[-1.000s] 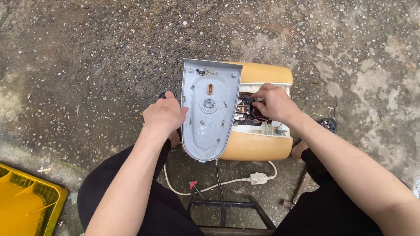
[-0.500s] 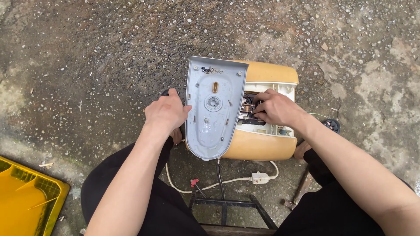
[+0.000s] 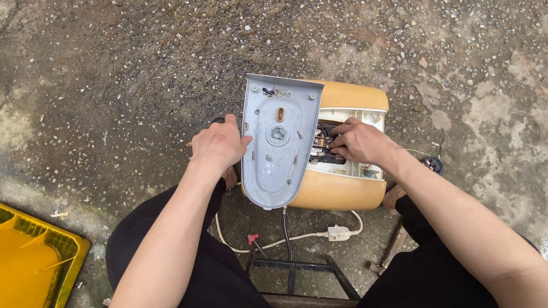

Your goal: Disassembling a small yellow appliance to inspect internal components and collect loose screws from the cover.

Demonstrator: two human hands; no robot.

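A yellow plastic appliance housing point(image 3: 342, 191) with a cream inner frame lies on the gravelly concrete ground point(image 3: 114, 68) between the person's knees, its top opened up. Inside the open cavity sit dark electrical parts and thin wires point(image 3: 322, 149); what exactly they are cannot be made out. A grey plastic cover plate point(image 3: 277, 154), rounded at the near end and dotted with screw posts, stands tilted up over the left part of the housing, its inner face towards the camera.

The left hand point(image 3: 220, 145) clasps the left edge of the grey plate, fingers curled round behind it and thumb on the front, holding it up. The right hand point(image 3: 357, 142) reaches into the cavity with its fingertips point(image 3: 334, 149) pinched together among the dark parts; whether they actually grip a wire or merely press on it cannot be told.

A white power cord with an inline switch point(image 3: 337, 232) trails from under the housing across the ground near the person's legs. A dark metal frame point(image 3: 297, 268) lies just below it. A yellow plastic crate point(image 3: 71, 251) sits at the lower left, well apart; its compartments hold nothing visible but a thin stick
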